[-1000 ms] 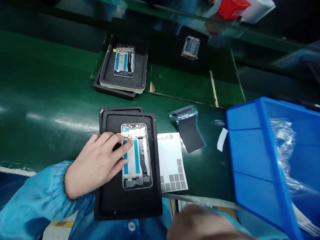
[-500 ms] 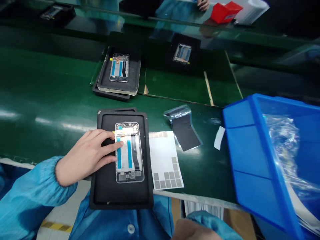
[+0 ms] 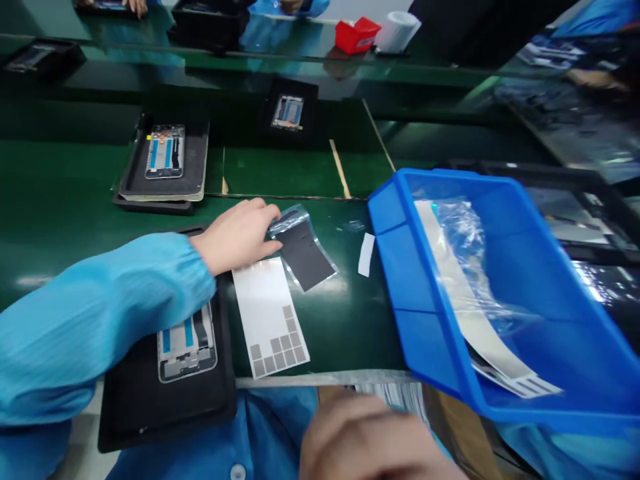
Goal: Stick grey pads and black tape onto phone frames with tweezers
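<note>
My left hand (image 3: 243,235) reaches across the phone tray, thumb and forefinger apart at the left edge of a small clear bag (image 3: 305,257) with a dark sheet inside. The fingertips meet or nearly touch the bag. Just below lies a white sticker sheet (image 3: 265,300) with several grey squares. Under my left forearm, an opened phone (image 3: 187,360) rests in a black tray (image 3: 165,420); its upper part is covered by the sleeve. My right hand (image 3: 370,440) is low at the bottom edge, blurred, its fingers not readable.
A blue bin (image 3: 425,293) on the right holds clear plastic film (image 3: 463,240) and white strips (image 3: 465,307). A white paper piece (image 3: 367,255) lies beside it. Farther back, stacked trays carry another opened phone (image 3: 165,152). Across the bench are a red box (image 3: 357,35) and a co-worker's hand (image 3: 136,7).
My left hand has left the phone and moved right to the clear bag. The camera has turned right, showing more of the blue bin. My right hand has come further into view.
</note>
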`<state>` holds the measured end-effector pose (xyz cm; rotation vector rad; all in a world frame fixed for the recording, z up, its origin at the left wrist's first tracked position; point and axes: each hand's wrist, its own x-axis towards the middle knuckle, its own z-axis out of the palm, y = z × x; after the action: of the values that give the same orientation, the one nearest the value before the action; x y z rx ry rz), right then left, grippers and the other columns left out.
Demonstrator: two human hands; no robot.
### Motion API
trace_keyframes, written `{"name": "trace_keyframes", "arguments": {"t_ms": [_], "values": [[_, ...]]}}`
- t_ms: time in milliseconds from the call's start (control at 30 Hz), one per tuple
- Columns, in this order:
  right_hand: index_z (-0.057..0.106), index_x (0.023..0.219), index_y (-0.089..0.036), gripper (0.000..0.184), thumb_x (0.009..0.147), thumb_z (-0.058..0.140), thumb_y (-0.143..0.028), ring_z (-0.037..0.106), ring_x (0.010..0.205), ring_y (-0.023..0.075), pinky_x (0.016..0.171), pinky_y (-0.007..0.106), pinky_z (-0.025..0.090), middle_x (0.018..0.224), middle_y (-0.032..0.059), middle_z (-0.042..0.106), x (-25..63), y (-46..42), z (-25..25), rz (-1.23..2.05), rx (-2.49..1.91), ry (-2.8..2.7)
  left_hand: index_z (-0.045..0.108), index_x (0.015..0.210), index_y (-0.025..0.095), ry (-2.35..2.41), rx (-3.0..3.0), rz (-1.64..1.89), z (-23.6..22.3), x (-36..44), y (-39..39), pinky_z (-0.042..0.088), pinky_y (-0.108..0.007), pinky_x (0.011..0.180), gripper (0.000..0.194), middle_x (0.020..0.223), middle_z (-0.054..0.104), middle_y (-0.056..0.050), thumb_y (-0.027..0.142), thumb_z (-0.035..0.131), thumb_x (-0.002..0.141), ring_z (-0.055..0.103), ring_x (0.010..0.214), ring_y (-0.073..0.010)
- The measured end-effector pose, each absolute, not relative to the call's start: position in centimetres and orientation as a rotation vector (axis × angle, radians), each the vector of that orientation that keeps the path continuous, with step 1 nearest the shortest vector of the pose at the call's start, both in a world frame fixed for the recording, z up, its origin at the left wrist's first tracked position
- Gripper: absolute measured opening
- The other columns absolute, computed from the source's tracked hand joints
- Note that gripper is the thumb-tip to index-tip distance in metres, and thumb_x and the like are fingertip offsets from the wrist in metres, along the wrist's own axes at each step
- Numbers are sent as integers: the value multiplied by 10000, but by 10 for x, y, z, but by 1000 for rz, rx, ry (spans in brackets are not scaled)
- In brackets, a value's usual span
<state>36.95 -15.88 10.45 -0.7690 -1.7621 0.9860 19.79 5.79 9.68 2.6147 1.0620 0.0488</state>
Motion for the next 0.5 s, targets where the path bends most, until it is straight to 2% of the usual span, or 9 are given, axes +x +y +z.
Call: {"name": "trace_keyframes", "arguments": {"t_ms": [67,233,300,433,500], "values": [[765,1054,-339,239,818,802,-339,760,699,179,614,270,645,858,-13,801,376,-149,92,1013,-750,-1601,550,1269,110,1143,2591,-7,86,234,70,489,-428,957,556,1218,594,-155,431,713,844,584,1141,-324],[799,947,-316,254,765,836,-143,771,807,201,693,327,669,985,18,797,397,-132,50,833,-1024,-1081,474,1253,110,1426,2497,-147,74,261,78,501,-458,878,774,1279,533,-209,487,845,689,573,1154,-400],[803,916,-308,232,762,835,-137,772,837,204,730,333,672,958,16,797,403,-125,41,791,-1092,-1011,488,1193,136,1438,2445,-158,73,253,79,505,-412,808,676,1193,586,-178,454,835,708,626,1056,-354],[804,877,-284,181,747,852,-166,780,841,211,764,329,673,895,15,801,405,-104,42,792,-1191,-1003,558,1004,187,1196,2479,42,69,235,81,462,-304,703,220,917,672,-50,234,696,840,658,842,-219],[795,908,-279,189,754,849,-182,786,818,205,766,321,674,900,13,806,402,-91,45,778,-1229,-993,596,976,190,1125,2479,161,69,232,78,454,-286,689,130,848,685,-21,186,650,858,657,779,-189]]}}
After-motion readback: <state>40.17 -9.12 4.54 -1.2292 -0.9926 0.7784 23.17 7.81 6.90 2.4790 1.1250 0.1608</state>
